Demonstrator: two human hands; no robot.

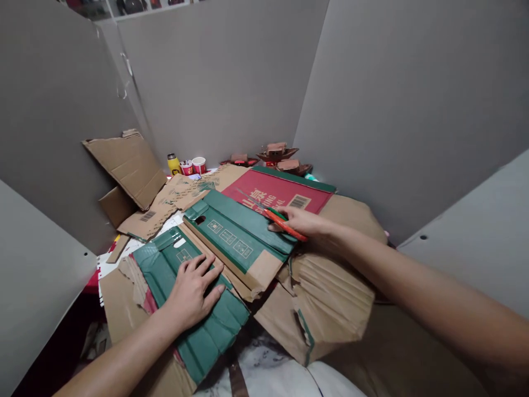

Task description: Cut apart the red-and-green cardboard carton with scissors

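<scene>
My left hand [196, 289] lies with fingers spread on a green piece of cardboard [219, 336], which has a torn edge and a cut-out handle hole. In my right hand [303, 220] is a pair of scissors [275, 215] with orange and green handles, its blades pointing away to the upper left. The scissors are above a second green cardboard piece [227, 237] with printed symbols. Behind that piece lies a red printed cardboard panel [285, 187]. Whether the blades are parted is hard to make out.
A brown cardboard sheet [132, 168] leans at the left. At the back stand a yellow bottle [173, 164], two paper cups [199, 165] and several small model boats [276, 151]. Crumpled brown cardboard [330, 298] hangs over the front. Grey partitions [215, 88] enclose the table.
</scene>
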